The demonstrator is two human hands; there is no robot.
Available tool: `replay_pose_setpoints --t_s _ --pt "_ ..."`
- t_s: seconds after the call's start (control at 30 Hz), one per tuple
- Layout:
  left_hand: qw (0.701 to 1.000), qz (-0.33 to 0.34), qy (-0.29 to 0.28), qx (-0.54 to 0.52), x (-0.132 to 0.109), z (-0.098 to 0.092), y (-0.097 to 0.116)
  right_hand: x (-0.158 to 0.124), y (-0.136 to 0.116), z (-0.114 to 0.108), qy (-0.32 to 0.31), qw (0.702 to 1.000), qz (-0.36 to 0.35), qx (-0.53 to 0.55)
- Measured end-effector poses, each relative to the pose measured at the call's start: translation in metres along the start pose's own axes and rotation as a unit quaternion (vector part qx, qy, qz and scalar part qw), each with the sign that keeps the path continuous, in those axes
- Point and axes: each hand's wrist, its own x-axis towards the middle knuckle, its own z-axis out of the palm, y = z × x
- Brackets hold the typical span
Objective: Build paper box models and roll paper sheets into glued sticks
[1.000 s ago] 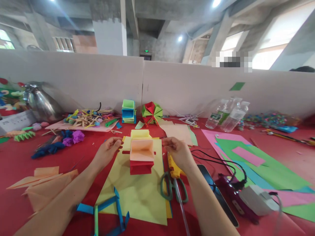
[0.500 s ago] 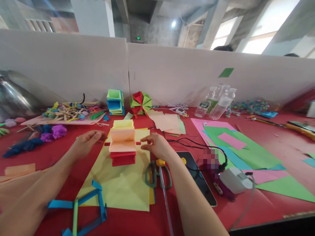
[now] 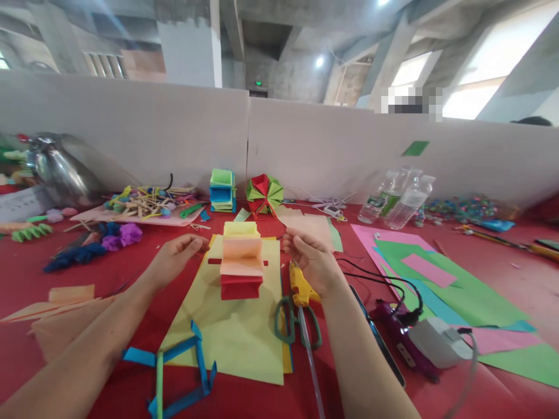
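Observation:
A folded paper piece [image 3: 241, 256] in yellow, peach and red rests on yellow paper sheets [image 3: 231, 340], a narrow red strip poking out on both sides. To its left is my left hand [image 3: 177, 256], loosely curled, with nothing visible in it and a gap to the strip. My right hand [image 3: 312, 259] hovers on the other side, fingers half bent and apart, also without a visible object. Just below it lie a yellow glue gun [image 3: 301, 285] with a clear glue stick and green-handled scissors [image 3: 283, 323]. A frame of blue and green paper strips [image 3: 179, 352] lies in front.
Behind stand a green-and-blue folded paper block [image 3: 222, 192], a red-and-green paper ball [image 3: 264, 195] and plastic bottles [image 3: 406, 201]. Coloured sheets [image 3: 458, 279], a purple power strip [image 3: 410, 343] and a phone [image 3: 379, 337] lie right. A metal jug [image 3: 65, 174] stands left.
The view has shifted, so everything appears farther right and lower. My right hand has drawn back from the end of the red strip. Both hands are now farther from the folded paper.

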Motion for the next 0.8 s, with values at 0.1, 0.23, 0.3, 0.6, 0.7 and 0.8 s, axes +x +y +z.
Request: replay_pose_setpoints --t_s 0.1,0.23,0.3,0.6,0.7,0.8 --pt "1.0 0.02 0.001 0.007 -0.001 0.0 0.004 -0.005 -0.011 0.003 0.008 0.996 0.025 0.085" --pt "0.999 0.036 0.002 0.027 -0.002 0.0 0.006 -0.019 -0.034 0.007 0.05 0.998 -0.021 0.036" --pt "0.998 0.042 -0.001 0.038 -0.002 0.0 0.006 -0.023 -0.043 0.006 0.061 0.996 -0.051 -0.032" --pt "0.989 0.042 -0.058 0.127 -0.006 0.002 0.01 -0.001 -0.01 -0.007 -0.04 0.912 -0.042 -0.405" --pt "0.987 0.028 -0.083 0.136 -0.006 0.002 0.006 -0.001 -0.001 -0.005 -0.095 0.897 -0.024 -0.431" --pt "0.986 0.02 -0.087 0.14 -0.005 0.002 0.002 -0.005 0.005 0.002 -0.147 0.884 0.001 -0.444"
